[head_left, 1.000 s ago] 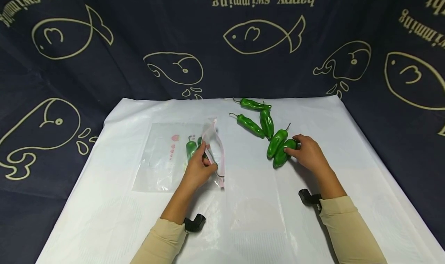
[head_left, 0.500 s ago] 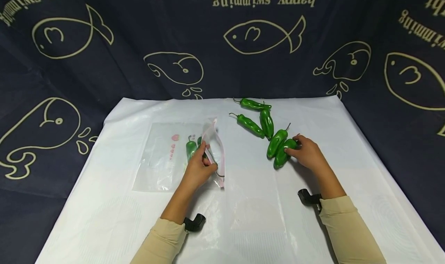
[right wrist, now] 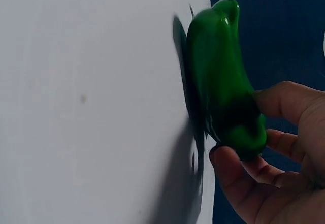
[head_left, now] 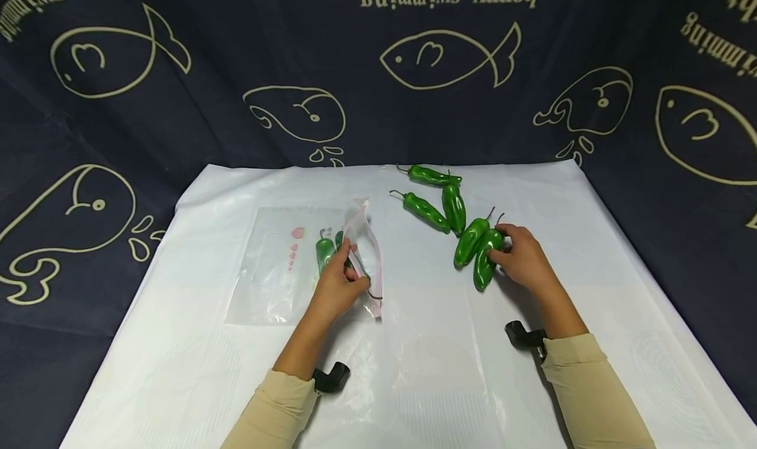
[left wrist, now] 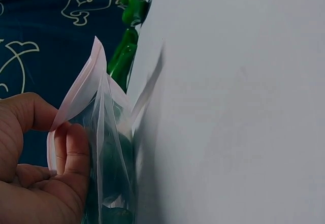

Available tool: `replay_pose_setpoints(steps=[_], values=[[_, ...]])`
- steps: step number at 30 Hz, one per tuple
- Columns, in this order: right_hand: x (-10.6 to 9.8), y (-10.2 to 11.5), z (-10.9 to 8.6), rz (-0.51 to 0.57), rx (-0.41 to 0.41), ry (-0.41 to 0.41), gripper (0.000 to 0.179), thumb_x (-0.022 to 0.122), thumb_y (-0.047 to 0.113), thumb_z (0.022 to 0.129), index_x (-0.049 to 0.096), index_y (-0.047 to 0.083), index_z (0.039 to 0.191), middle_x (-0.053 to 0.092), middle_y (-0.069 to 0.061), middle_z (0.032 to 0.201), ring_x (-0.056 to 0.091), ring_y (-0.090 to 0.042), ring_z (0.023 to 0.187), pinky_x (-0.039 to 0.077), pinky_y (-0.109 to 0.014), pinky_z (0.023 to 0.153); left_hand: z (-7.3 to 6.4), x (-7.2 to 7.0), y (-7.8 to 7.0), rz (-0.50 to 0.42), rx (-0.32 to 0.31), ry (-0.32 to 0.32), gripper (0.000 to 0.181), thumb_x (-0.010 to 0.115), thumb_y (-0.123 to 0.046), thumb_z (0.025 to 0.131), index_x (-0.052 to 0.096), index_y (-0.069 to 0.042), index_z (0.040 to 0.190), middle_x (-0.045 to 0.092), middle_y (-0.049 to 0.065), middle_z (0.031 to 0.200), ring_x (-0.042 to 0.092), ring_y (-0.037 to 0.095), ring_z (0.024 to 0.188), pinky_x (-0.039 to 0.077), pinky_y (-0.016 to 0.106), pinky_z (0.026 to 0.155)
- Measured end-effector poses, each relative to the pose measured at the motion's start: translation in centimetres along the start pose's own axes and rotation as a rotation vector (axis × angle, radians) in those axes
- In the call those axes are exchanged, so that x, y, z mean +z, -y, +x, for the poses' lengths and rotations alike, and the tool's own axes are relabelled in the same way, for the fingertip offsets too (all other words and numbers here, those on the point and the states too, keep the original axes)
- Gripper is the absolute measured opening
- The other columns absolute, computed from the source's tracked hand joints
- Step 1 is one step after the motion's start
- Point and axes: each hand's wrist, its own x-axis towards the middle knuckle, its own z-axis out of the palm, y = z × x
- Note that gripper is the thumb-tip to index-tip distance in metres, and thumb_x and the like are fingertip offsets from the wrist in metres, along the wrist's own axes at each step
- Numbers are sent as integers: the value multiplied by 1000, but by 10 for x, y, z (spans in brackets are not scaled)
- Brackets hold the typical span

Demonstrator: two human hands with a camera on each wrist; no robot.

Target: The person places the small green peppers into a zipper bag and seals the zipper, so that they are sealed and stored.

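Observation:
My left hand (head_left: 336,290) pinches the pink-edged mouth of a clear zip bag (head_left: 260,298) that lies on the table's left half. In the left wrist view the bag's rim (left wrist: 81,84) gapes above the thumb and fingers. Green peppers (head_left: 324,252) show through the plastic, partly hidden by the hand. At the right, my right hand (head_left: 523,257) holds a glossy green pepper (head_left: 485,268) near its stem end, thumb on one side and fingers on the other. The right wrist view shows that pepper (right wrist: 218,71) close against the white surface. Another pepper (head_left: 471,244) lies just left of it.
Three more green peppers, among them a slanted one (head_left: 426,212), lie toward the back edge of the white-covered table (head_left: 437,344). A dark curtain (head_left: 378,127) with fish drawings hangs behind and along both sides.
The pepper in my right hand has turned more upright, and its lower tip has swung right, away from the neighbouring pepper. My left hand and the bag stay put.

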Motion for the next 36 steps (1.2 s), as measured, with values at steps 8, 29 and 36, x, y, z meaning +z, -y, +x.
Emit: replay_pose_setpoints(steps=[8,29,36], values=[[-1,4,-3,124,-13,-39,59,63,8,91,43,-3,145,40,-30,139,59,-41,106,52,-44,80,0,0,-1,-15,-9,4,92,67,-1,78,20,-2,157,58,4,82,51,13,66,44,24,57],[2,26,-4,307,-94,25,60,63,5,92,41,1,148,41,-22,141,54,-35,106,50,-28,74,1,0,-1,-21,13,13,92,67,1,78,19,1,156,58,12,118,52,14,71,44,23,58],[11,33,-2,302,-150,26,57,64,3,91,45,2,145,48,-20,129,55,-34,104,48,-28,73,0,-1,-1,-22,13,21,92,67,1,78,19,2,156,58,13,117,51,13,70,43,22,56]])
